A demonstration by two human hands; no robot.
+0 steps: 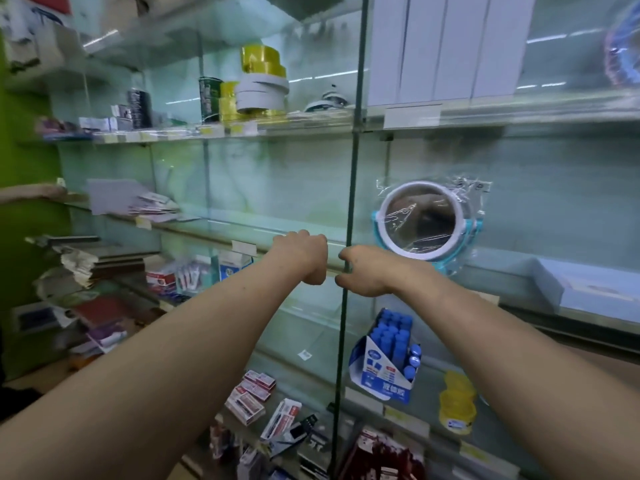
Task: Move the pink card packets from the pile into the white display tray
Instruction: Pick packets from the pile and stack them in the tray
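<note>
Glass shelving (207, 133) fills the view; its upright divider (354, 168) runs down right between the two hands. White boxes (450, 46) stand on the top shelf, well above and to the R of both hands. A pale flat box (581, 289) lies far R of the R hand, at approx the same height.

L hand (302, 256) and R hand (363, 271) are both reached fwd at the mid shelf's front edge, close together, one on each side of the divider. Both show the back of the hand w/ fingers curled under. Can't tell if either holds anything, or if the R fingers actually clasp the divider's edge.

Round mirror (420, 220), white rim, blue stand, in clear wrap, stands just R of and behind the R hand. Box of blue-capped sticks (381, 372) sits below the R hand, one shelf down. Tape rolls (261, 88), gold and white, are stacked well above the L hand.

Pile of pink card packets (152, 204) lies loose on a shelf well L of the L hand, slightly higher, beside a lilac sheet (110, 194). Small red-white boxes (251, 393) lie far below the L hand. Yellow discs (457, 403) are stacked below and to the R of the R hand.
</note>
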